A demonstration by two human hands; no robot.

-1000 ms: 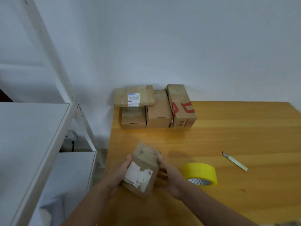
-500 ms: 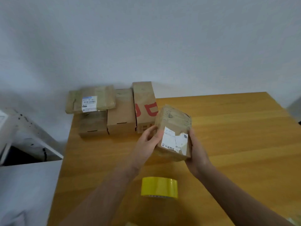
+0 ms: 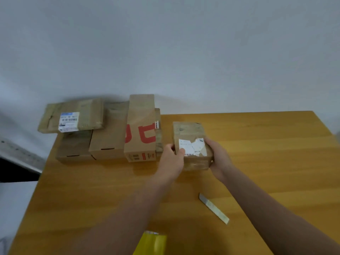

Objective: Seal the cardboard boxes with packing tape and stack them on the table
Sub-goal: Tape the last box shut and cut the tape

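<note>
Head view shows the left hand [image 3: 173, 160] and right hand [image 3: 219, 161] clamping the small brown cardboard box with a torn white label [image 3: 191, 134], fingers [image 3: 211, 144] curled round its two sides, low over the yellow wooden desk [image 3: 266, 144]. Lower it square, flush beside the tall red-printed cardboard box [image 3: 140, 126] just left of the left fingers; only that neighbour crowds the spot. A pale flat cutter [image 3: 213, 207] and yellow tape roll [image 3: 151, 243] lie behind the fingers, nearer the person

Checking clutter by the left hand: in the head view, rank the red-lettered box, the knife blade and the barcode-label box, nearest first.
1. red-lettered box, just left of the left hand, which grips the small box.
2. knife blade, toward the person, on the right.
3. barcode-label box, far left, atop another box.
</note>
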